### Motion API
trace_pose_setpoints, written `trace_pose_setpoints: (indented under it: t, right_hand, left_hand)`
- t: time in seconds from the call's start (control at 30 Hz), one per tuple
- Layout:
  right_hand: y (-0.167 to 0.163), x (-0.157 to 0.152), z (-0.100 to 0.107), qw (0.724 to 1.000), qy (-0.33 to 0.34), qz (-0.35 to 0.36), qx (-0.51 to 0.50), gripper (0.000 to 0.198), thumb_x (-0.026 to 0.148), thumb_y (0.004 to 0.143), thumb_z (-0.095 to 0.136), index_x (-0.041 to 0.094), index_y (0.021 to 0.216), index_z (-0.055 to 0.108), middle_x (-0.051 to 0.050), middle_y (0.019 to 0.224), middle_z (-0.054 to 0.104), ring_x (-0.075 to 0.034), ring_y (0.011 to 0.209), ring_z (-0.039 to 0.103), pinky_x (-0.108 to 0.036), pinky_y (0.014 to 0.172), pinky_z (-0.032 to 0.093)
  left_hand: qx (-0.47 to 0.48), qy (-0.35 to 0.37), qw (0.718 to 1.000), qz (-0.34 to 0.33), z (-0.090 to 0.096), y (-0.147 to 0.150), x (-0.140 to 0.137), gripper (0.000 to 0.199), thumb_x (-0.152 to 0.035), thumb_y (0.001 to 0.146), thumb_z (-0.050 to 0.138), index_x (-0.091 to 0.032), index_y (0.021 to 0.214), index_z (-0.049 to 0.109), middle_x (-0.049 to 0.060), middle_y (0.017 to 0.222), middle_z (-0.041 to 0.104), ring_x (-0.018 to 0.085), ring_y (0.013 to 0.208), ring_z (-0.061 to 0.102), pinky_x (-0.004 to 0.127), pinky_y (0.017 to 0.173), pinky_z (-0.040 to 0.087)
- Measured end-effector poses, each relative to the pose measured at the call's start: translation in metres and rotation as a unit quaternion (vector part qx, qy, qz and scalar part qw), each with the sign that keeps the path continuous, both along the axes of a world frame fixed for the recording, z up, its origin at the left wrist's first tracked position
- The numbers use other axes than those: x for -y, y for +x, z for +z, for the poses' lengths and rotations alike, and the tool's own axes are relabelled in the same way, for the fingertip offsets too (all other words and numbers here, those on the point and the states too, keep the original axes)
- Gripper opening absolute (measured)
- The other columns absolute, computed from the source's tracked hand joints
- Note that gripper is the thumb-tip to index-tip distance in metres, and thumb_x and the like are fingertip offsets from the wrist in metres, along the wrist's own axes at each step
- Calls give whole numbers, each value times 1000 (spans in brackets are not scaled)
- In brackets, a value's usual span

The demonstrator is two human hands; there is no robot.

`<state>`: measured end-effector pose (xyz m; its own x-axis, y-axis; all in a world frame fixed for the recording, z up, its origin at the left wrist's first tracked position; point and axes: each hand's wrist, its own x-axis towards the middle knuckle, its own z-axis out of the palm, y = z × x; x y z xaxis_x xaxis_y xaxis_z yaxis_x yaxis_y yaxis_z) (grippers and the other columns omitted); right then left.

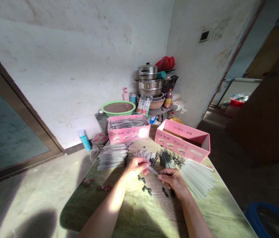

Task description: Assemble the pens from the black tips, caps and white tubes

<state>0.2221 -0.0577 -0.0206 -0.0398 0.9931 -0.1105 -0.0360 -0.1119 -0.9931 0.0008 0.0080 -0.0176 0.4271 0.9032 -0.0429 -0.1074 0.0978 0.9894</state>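
Over the middle of the table, my left hand (pixel 137 166) and my right hand (pixel 172 180) pinch opposite ends of a slim, whitish pen (pixel 153 170). Its ends are hidden by my fingers. Several small black pieces, probably pen caps (pixel 146 189), lie just below my hands. Behind my left hand is a heap of small white pieces (pixel 143 154). Dark-tipped thin sticks like pen refills (pixel 166 158) are piled behind my right hand. To their right, translucent pen barrels (pixel 197 178) are fanned out. A stack of pens (pixel 113 156) lies to the left.
A pink box (pixel 128 135) full of pens stands at the table's back, beside another pink box (pixel 182 138) whose contents are mostly hidden. Behind them are a green basin (pixel 118 113) and stacked steel pots (pixel 150 86). A blue tub (pixel 253 211) stands right of the table (pixel 151 218).
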Motion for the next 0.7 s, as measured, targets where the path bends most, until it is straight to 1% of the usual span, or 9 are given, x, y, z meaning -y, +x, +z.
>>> trace_pose_setpoints:
  t: [0.13, 0.23, 0.3, 0.4, 0.47, 0.53, 0.6, 0.67, 0.7]
  right_hand:
    - [1, 0, 1, 1000, 1, -3, -2, 39, 50, 64, 91, 14, 75, 79, 0, 52, 61, -6, 38, 36, -23, 40, 22]
    - [-1, 1, 3, 1000, -2, 10, 7, 41, 51, 63, 91, 14, 76, 79, 1, 52, 60, -6, 39, 35, -23, 40, 23]
    - [-2, 2, 4, 1000, -4, 23, 10, 43, 52, 62, 92, 14, 77, 79, 1, 53, 60, -7, 39, 37, -23, 40, 24]
    - [-2, 2, 5, 999, -3, 32, 4, 45, 57, 66, 90, 14, 76, 78, -2, 59, 65, -7, 40, 42, -23, 41, 25]
    - [0, 1, 5, 1000, 1, 17, -1, 48, 62, 70, 86, 15, 74, 75, -4, 65, 69, -8, 40, 47, -22, 40, 23]
    - [2, 0, 4, 1000, 10, -17, -3, 52, 67, 72, 83, 16, 73, 72, -5, 67, 71, -9, 40, 50, -22, 39, 21]
    - [5, -2, 4, 999, 19, -51, -1, 55, 70, 72, 82, 17, 75, 71, -5, 66, 71, -11, 41, 51, -22, 38, 22]
    - [7, -3, 4, 997, 23, -67, 5, 56, 72, 72, 81, 17, 75, 71, -5, 63, 69, -11, 40, 50, -22, 38, 23]
    - [8, -3, 4, 997, 25, -70, 7, 56, 72, 72, 81, 17, 74, 70, -4, 62, 68, -11, 39, 50, -22, 38, 23]
  left_hand:
    - [-15, 17, 1000, 3, 2, -3, 0, 57, -64, 76, 84, -11, 98, 78, 5, 68, 71, 14, 60, 66, 26, 60, 53]
    - [-32, 38, 998, -37, 1, -3, 1, 53, -57, 72, 89, -12, 98, 79, 4, 69, 71, 12, 58, 63, 25, 60, 51]
    - [-38, 35, 996, -74, 1, -2, 2, 50, -52, 67, 93, -12, 94, 79, 3, 67, 69, 11, 55, 60, 24, 57, 48]
    - [-45, 21, 996, -74, 3, -6, 2, 43, -49, 66, 93, -13, 87, 79, 3, 62, 68, 11, 52, 58, 24, 55, 46]
    - [-50, 23, 998, -29, 8, -15, -2, 38, -47, 69, 90, -15, 86, 79, 4, 62, 69, 13, 52, 58, 25, 54, 47]
    - [-66, 48, 996, 48, 16, -33, -9, 33, -44, 71, 86, -16, 86, 79, 4, 63, 69, 15, 54, 59, 26, 54, 47]
    - [-99, 107, 977, 159, 24, -59, -18, 27, -39, 71, 82, -17, 85, 79, 4, 66, 71, 16, 57, 61, 27, 57, 48]
    - [-114, 128, 957, 232, 29, -89, -25, 20, -34, 71, 78, -19, 84, 78, 3, 75, 74, 17, 65, 62, 28, 63, 49]
    - [-139, 148, 936, 289, 31, -105, -27, 16, -32, 71, 76, -19, 82, 78, 2, 81, 76, 18, 71, 64, 28, 67, 50]
